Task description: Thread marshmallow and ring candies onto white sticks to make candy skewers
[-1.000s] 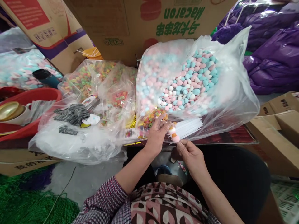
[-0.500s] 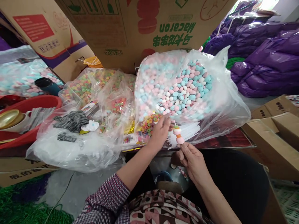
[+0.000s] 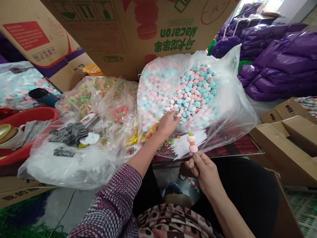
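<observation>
Pinched between the thumb and fingers of my right hand (image 3: 204, 168) is the lower end of a candy skewer (image 3: 192, 144), upright, with pink and white marshmallows, an orange ring and a green-yellow ring threaded on it. My left hand (image 3: 169, 125) reaches to the near edge of a heap of pink, white and blue marshmallows (image 3: 195, 92) in a clear plastic bag (image 3: 230, 109). Its fingertips are closed at a pale pink marshmallow (image 3: 178, 115). White sticks (image 3: 189, 142) lie fanned beneath the skewer. Colourful ring gummies (image 3: 166, 144) are partly hidden under my left forearm.
A large cardboard box (image 3: 138, 36) stands behind the bags. To the left are bags of ring gummies (image 3: 96, 92), a crumpled clear bag (image 3: 74, 168) and a red basin (image 3: 47, 115). Open cartons (image 3: 284, 142) and purple bundles (image 3: 279, 69) are at the right.
My left hand has left the tip of the skewer and moved up to the marshmallows, uncovering some ring gummies. My right hand still holds the skewer upright. The view has shifted slightly.
</observation>
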`<action>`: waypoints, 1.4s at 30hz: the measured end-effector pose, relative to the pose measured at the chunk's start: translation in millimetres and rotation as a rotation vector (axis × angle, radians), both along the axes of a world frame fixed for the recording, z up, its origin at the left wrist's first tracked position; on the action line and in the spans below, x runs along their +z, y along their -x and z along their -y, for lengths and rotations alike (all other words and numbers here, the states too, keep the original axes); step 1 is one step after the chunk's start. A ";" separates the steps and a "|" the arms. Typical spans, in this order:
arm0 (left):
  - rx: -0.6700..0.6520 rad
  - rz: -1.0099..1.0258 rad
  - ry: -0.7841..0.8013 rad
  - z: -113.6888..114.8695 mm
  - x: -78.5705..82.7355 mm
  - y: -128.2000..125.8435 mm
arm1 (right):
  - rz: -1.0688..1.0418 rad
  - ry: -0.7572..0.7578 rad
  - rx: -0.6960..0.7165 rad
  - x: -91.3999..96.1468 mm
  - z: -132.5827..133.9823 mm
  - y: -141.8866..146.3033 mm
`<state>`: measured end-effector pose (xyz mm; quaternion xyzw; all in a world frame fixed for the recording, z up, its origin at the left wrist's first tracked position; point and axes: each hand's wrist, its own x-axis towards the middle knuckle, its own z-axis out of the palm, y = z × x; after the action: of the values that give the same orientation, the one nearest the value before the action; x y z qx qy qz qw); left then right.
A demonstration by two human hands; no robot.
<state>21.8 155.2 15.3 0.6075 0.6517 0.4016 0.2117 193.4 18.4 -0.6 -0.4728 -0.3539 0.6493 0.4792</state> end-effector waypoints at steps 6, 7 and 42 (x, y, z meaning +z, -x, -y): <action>-0.134 0.782 0.105 44.6 -0.2 17.9 | -0.017 0.001 -0.027 21.7 -21.2 3.4; -0.178 0.831 0.107 56.4 -0.4 17.6 | -0.004 0.019 -0.018 25.7 -25.1 6.9; -0.169 1.196 0.342 137.6 -18.5 -18.3 | 0.076 -0.035 0.100 7.0 -19.4 24.5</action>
<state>40.1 17.6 -3.2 0.2846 0.4252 0.5440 0.6650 168.9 37.9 6.4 -0.4701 -0.4064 0.6479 0.4405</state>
